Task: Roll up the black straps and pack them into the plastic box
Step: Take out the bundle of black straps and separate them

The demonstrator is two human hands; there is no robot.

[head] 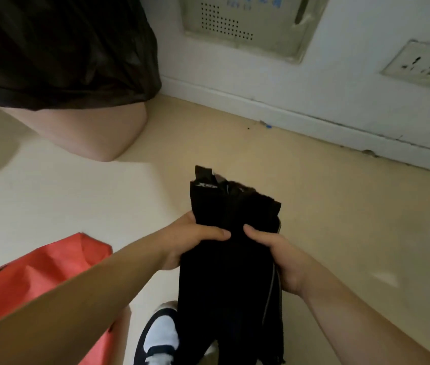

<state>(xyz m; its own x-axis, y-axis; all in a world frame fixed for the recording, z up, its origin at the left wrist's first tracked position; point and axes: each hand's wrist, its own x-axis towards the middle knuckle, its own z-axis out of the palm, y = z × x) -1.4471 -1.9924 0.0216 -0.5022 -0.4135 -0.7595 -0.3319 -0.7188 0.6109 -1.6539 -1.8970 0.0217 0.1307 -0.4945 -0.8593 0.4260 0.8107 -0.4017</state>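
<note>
Left hand point(182, 243) & right hand point(279, 256) both clamp, thumbs on top, the limp bundle of black fabric straps point(232, 259): prob. soft, light, floppy, so best gripped near the ends for rolling.

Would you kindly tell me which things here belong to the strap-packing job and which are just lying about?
Job: black straps, gripped by left hand and right hand.
Lying about: red bag, bin, socket, wall panel.

home rm, wall socket point(423, 65), lined bin point(87, 127)
</note>
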